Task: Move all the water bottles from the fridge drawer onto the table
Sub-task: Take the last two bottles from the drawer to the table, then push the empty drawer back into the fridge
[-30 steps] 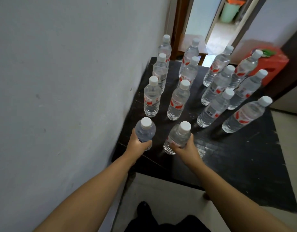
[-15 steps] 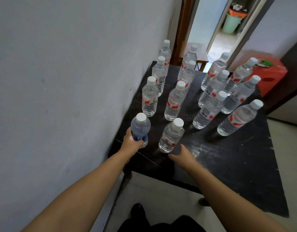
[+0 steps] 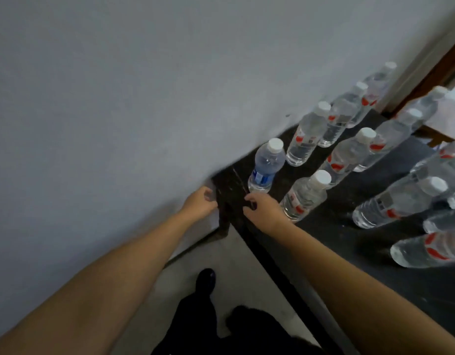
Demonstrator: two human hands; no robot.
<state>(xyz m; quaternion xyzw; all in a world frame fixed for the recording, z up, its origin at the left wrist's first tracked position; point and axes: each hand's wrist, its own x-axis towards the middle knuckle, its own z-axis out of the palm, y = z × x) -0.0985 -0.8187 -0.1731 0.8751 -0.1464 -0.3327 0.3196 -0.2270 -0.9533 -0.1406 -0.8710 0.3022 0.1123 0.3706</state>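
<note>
Bare left hand point(image 3: 198, 203) and right hand point(image 3: 263, 209) hover loosely curled, grip released, by the table point(image 3: 349, 226) corner.

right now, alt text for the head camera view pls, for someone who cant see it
Two bare hands, the left hand and right hand, hover empty at the near corner of a black table against a grey wall. A blue-labelled bottle stands nearest, with rows of red-labelled bottles beyond.

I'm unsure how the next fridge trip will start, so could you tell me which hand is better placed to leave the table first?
Left, probably. The left hand is empty and already off the table corner by the wall. The right hand, also empty, is over the tabletop beside the blue-label bottle.
</note>
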